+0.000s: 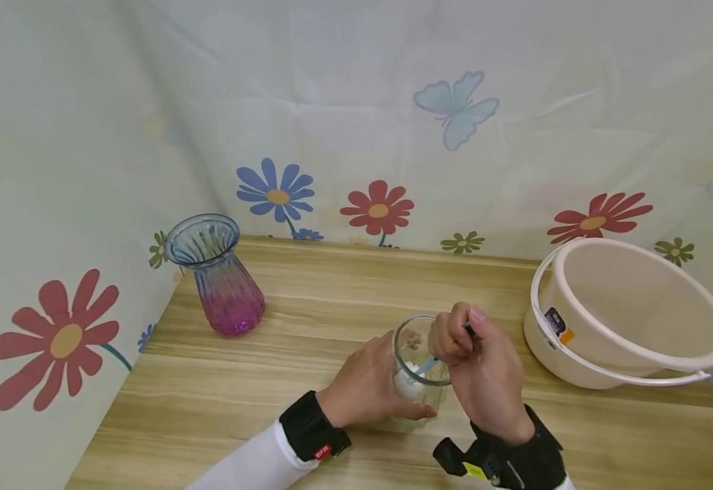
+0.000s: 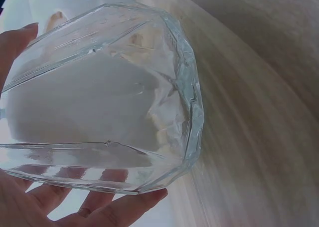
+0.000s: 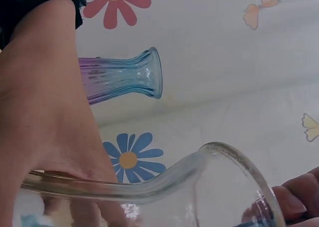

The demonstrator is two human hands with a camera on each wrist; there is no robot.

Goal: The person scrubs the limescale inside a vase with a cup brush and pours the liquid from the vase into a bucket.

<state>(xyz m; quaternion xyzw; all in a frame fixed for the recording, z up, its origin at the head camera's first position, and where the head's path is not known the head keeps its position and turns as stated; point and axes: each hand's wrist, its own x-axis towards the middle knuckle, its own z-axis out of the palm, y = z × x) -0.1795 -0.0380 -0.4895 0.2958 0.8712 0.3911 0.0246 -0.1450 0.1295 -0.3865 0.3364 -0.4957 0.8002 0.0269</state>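
My left hand [image 1: 362, 384] is wrapped round the lower part of a clear glass vase [image 2: 99, 102], thumb on one side and fingers on the other. In the left wrist view its thick, faceted base faces the camera, tilted. My right hand [image 1: 481, 374] is above the vase's rim, fingers curled round the handle [image 1: 428, 365] of a blue brush. The brush's white, sponge-like head [image 1: 409, 383] sits down inside the glass. In the right wrist view, the right fingers [image 3: 291, 202] show beside the flared rim; most of the handle is hidden by the hand.
A ribbed vase [image 1: 227, 292], blue above and pink below, stands at the back left of the wooden table [image 1: 209, 401]. To the right is a cream bucket [image 1: 540, 347] with its handle lowered. A flower-printed curtain [image 1: 331, 102] encloses the table's back and sides.
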